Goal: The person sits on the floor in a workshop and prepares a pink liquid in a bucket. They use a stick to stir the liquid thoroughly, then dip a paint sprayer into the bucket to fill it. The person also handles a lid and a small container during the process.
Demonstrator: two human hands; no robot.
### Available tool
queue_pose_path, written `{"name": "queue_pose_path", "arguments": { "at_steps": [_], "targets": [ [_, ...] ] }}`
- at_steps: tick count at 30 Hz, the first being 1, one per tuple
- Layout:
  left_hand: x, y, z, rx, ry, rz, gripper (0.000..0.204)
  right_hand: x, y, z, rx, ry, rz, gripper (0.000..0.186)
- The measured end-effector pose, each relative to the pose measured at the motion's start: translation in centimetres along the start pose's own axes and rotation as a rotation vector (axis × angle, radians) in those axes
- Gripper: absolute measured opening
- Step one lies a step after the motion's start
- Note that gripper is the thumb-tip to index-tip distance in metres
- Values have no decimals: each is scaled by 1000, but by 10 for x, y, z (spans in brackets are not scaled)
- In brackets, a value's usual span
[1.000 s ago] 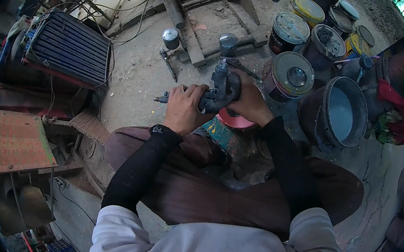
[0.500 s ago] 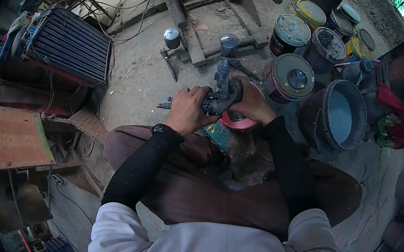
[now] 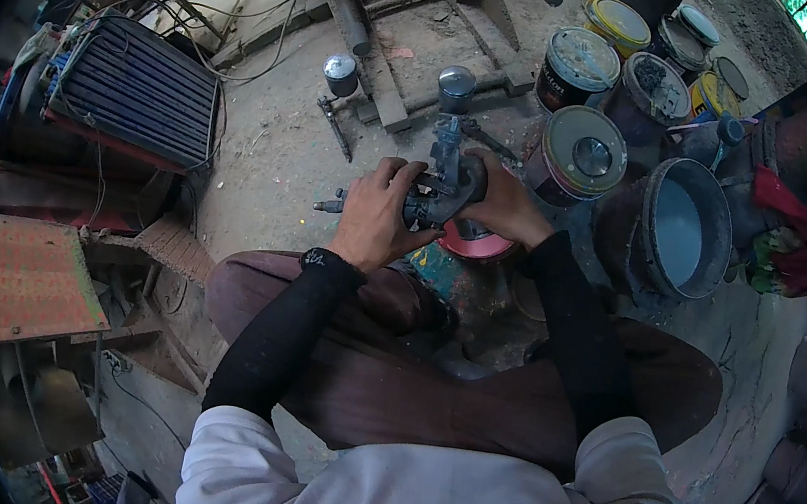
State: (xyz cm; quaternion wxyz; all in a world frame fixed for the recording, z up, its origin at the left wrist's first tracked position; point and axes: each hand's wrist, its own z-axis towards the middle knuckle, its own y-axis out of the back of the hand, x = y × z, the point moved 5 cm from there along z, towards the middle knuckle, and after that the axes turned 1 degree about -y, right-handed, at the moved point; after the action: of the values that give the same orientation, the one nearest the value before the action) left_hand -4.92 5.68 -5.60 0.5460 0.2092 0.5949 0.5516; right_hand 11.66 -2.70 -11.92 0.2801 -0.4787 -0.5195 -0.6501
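My left hand is closed round the left side of a dark metal spray gun, its fingers over the body. My right hand grips the gun's right part, with a fitting pointing up between them. Just beneath is a red-rimmed container, partly hidden by hands and gun. Beyond stand two silver-topped cups; a slender metal piece lies by the left one.
Several paint cans and a bucket of pale liquid stand at right, beside red cloth. A ridged panel, cables and an orange sheet are at left. A metal frame lies ahead.
My left hand's fingers have shifted a little upward over the gun's body, compared with earlier. My right hand stays about where it was.
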Motion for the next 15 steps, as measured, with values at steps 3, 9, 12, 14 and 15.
{"name": "queue_pose_path", "arguments": {
  "at_steps": [3,9,12,14,15],
  "targets": [
    [-4,5,1,108,-25,31,94,2,7,-1,-31,40,-2,88],
    [-7,8,1,51,-35,102,101,22,12,-2,-51,25,61,82],
    [-7,8,-1,1,4,143,97,24,8,1,-70,33,-4,84],
    [-5,7,-2,-13,32,160,91,23,6,1,-86,38,-91,85],
    [-5,6,-2,-16,45,162,87,21,4,0,-104,56,-106,86]
  ]
}}
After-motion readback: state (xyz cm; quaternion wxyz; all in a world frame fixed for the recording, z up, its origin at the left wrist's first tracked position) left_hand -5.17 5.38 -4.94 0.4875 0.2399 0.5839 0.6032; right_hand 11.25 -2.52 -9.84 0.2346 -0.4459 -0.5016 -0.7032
